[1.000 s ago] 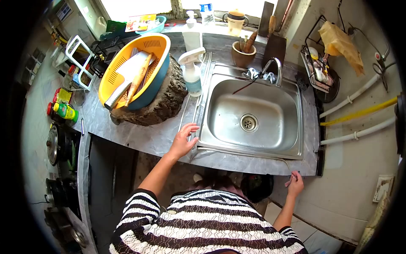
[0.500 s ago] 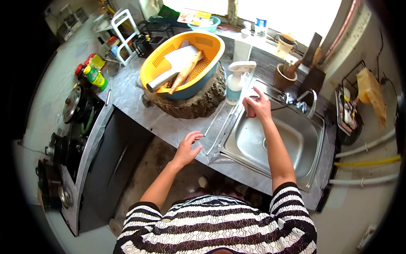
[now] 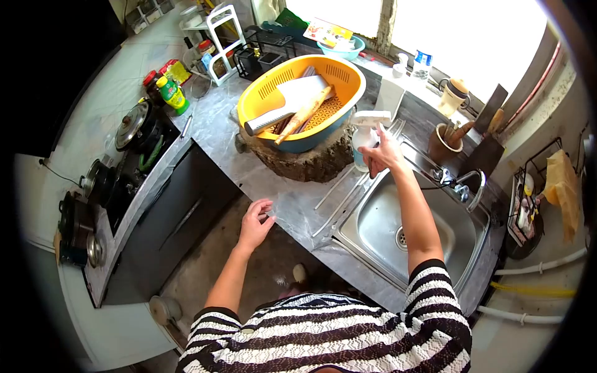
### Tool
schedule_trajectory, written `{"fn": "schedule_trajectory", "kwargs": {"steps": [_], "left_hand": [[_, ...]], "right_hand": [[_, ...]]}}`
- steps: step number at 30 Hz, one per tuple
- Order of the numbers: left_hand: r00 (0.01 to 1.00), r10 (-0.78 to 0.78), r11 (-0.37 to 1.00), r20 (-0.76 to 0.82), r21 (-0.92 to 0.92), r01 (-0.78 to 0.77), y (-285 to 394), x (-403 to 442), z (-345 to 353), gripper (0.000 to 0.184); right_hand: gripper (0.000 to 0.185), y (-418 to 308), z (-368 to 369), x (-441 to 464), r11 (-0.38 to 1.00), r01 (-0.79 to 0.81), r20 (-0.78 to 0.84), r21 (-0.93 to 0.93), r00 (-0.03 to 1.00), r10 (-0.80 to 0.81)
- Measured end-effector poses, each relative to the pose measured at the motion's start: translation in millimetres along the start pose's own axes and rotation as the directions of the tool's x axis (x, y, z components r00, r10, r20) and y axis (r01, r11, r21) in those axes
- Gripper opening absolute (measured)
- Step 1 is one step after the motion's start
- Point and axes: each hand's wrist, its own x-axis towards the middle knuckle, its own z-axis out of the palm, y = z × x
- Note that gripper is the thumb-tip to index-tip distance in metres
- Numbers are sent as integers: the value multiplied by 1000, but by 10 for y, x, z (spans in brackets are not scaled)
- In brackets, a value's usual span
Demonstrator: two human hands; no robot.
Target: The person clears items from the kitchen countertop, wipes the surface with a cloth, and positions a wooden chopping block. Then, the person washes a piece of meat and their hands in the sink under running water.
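My right hand (image 3: 384, 153) is at the white-topped dispenser bottle (image 3: 362, 148), covering part of its right side. The index finger stretches up beside the top, with the other fingers partly bent; whether they touch the bottle I cannot tell. Out past the counter's front edge, my left hand (image 3: 254, 224) hangs above the floor, loosely open and holding nothing. A yellow colander (image 3: 352, 84) sits in a blue basin on a wooden stump (image 3: 273, 155). Inside the colander lie a cleaver (image 3: 301, 92) and a long brown root-like piece (image 3: 306, 115).
To the right is a steel sink (image 3: 435, 214) with a curved faucet (image 3: 480, 186). A brown pot (image 3: 445, 144) of utensils stands behind it. On the left are a lidded pot (image 3: 132, 127) and a green-yellow bottle (image 3: 172, 95). Thin white rods (image 3: 336, 189) lie beside the sink.
My view has shifted, so the counter things appear farther right. My right hand has moved up to the dispenser bottle. My left hand has drawn away from the counter edge.
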Motion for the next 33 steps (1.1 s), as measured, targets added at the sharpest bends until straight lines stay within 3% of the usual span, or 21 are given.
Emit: {"fn": "schedule_trajectory", "kwargs": {"steps": [1,3,6,8,10,11,13,14,17,19,21,23,25,27,30,32,33], "left_hand": [[1000,-12,1000,15,-3,12,-13,-25,-5,34],[999,-5,1000,36,-8,5,-36,-40,36,34],[999,-17,999,52,-48,20,66,-26,104,36],[995,10,996,96,-85,-2,28,7,142,38],[990,11,996,139,-89,1,46,52,180,38],[987,14,997,157,-75,-2,82,80,185,38],[983,33,996,181,-92,-17,82,139,232,37],[978,48,994,204,-107,-27,65,186,252,37],[960,66,992,273,-122,-33,145,272,373,36],[944,124,984,304,-160,-78,145,337,474,36],[929,140,983,343,-160,-89,163,393,587,36],[914,174,979,365,-168,-120,201,426,682,36],[908,183,976,376,-182,-122,232,440,794,36],[894,206,972,397,-187,-141,270,455,873,36],[885,224,967,409,-209,-148,252,461,1003,37],[874,249,962,416,-210,-174,255,464,1020,37],[870,257,960,420,-211,-182,282,451,1039,37]], "right_hand": [[53,-14,57,9,1000,1,4,4,1000,-1],[48,60,75,-29,941,192,-21,-279,978,-206],[36,-1,110,-195,976,139,13,-171,990,-139],[32,-46,48,-434,999,-42,47,14,998,41],[37,56,-7,-634,982,-82,-66,-169,995,72],[38,280,53,-724,952,-25,-273,-304,960,-61],[38,189,-117,-1238,999,16,-325,-30,946,-25],[22,172,-189,-1501,994,110,-390,-18,915,-109],[29,266,-444,-2283,994,-57,-483,97,870,97],[25,327,-562,-2794,996,-89,-698,1,714,65],[38,568,-644,-3275,950,-195,-755,242,578,311],[36,617,-712,-3682,903,-154,-825,402,367,430],[43,670,-796,-4056,880,-210,-854,426,230,468],[53,786,-859,-4361,835,-523,-967,172,70,243],[64,1015,-919,-4633,689,-687,-962,229,-51,269],[66,1260,-932,-4764,664,-678,-924,317,-62,378],[67,1335,-925,-4786,691,-674,-951,261,-55,305]]}}
